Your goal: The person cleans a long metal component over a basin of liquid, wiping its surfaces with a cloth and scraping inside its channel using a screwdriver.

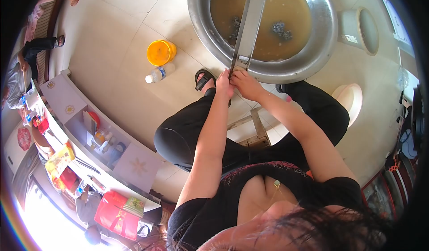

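Observation:
A large metal basin (322, 21) holds cloudy brown water with dark grey, wiry clumps (279, 27) in it. Across the basin runs a long, narrow metal board (253, 21), its near end over the rim toward me. My left hand (224, 83) has its fingers closed at the left edge of this near end. Close beside it, my right hand (246, 84) is closed on the end from the right, thumb and fingers bent. My palms face the board, so part of the grip is hidden.
Left of the basin, a yellow bucket (161, 52) stands near a plastic bottle (160, 73) lying on the floor. White buckets (367, 31) are at the right. A wooden stool (259, 126) shows between my legs. Along the left runs a cluttered white cabinet (138, 164), with other people beyond.

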The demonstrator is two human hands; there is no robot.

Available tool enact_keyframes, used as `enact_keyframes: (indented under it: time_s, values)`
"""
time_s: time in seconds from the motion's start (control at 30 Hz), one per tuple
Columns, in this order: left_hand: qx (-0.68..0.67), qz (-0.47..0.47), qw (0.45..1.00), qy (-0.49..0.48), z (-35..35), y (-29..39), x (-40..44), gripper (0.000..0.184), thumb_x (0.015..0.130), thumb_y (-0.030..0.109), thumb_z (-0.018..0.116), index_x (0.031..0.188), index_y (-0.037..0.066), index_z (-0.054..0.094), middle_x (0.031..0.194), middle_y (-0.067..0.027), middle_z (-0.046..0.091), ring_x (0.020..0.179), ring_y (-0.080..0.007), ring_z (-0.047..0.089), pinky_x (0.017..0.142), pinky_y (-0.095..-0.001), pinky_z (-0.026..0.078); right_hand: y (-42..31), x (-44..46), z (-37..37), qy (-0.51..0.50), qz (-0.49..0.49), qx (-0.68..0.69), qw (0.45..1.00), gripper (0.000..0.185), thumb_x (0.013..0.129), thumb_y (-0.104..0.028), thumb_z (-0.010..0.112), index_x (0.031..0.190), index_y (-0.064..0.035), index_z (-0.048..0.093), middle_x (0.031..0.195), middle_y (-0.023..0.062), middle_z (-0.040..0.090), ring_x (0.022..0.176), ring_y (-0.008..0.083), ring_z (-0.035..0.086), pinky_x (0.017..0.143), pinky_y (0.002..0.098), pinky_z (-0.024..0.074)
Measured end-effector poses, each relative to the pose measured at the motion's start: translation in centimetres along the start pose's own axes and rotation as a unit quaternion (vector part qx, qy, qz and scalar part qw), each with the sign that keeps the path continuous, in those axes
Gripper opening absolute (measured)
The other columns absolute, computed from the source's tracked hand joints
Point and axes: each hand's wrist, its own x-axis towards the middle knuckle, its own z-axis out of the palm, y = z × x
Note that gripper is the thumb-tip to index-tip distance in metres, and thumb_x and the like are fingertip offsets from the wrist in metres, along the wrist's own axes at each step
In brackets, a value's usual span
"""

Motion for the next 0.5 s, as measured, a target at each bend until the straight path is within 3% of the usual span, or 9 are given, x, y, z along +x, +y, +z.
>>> enact_keyframes:
  time_s: [0.03,0.23,0.33,0.4,0.5]
  values:
    - [0.042,0.005,0.999,-0.001,0.0,0.0,-0.2,0.033,0.092,0.029,0.043,0.111,0.002,0.049,0.097,-0.0084,0.057,0.084,-0.0205,0.056,0.068,-0.0335,0.047,0.2,0.0,-0.1,0.01,-0.022,0.0,1.0,0.021,0.074,-0.008,0.052,0.094,-0.0035,0.058,0.102,0.0068,0.05,0.102,0.0262,0.044,0.085,0.0362,0.0398]
    - [0.291,0.079,0.953,0.032,0.6,0.4,-1.5,0.03,0.085,0.024,0.057,0.102,-0.001,0.056,0.084,-0.0078,0.061,0.07,-0.0167,0.058,0.06,-0.0302,0.048,0.0,1.5,2.0,-0.079,0.088,-0.141,0.983,0.016,0.067,-0.011,0.062,0.081,-0.004,0.062,0.096,0.0065,0.054,0.1,0.0256,0.046,0.083,0.0359,0.0397]
    - [0.419,0.115,0.9,0.033,0.7,0.5,-1.8,0.025,0.082,0.019,0.057,0.096,-0.002,0.06,0.081,-0.008,0.062,0.069,-0.0157,0.058,0.059,-0.0299,0.047,-0.3,0.7,1.4,-0.114,0.131,-0.084,0.981,0.02,0.065,-0.016,0.066,0.082,-0.0053,0.065,0.098,0.0094,0.054,0.098,0.0266,0.047,0.081,0.0369,0.0415]
    - [0.498,0.133,0.856,0.032,0.3,0.2,-1.1,0.023,0.079,0.016,0.057,0.091,-0.003,0.062,0.079,-0.0085,0.063,0.068,-0.0149,0.059,0.058,-0.0297,0.047,-1.0,-0.3,0.1,-0.119,0.088,-0.059,0.987,0.02,0.065,-0.018,0.067,0.083,-0.0097,0.066,0.098,0.0101,0.054,0.096,0.028,0.049,0.081,0.0376,0.0423]
    - [0.513,0.107,0.852,0.002,3.1,1.4,-5.0,0.025,0.074,0.015,0.057,0.09,-0.003,0.062,0.08,-0.0131,0.064,0.072,-0.0194,0.061,0.062,-0.0325,0.048,-1.9,-0.8,-3.5,-0.162,0.028,-0.034,0.986,0.021,0.066,-0.021,0.066,0.086,-0.0187,0.067,0.099,0.0118,0.054,0.095,0.0283,0.052,0.08,0.0374,0.044]
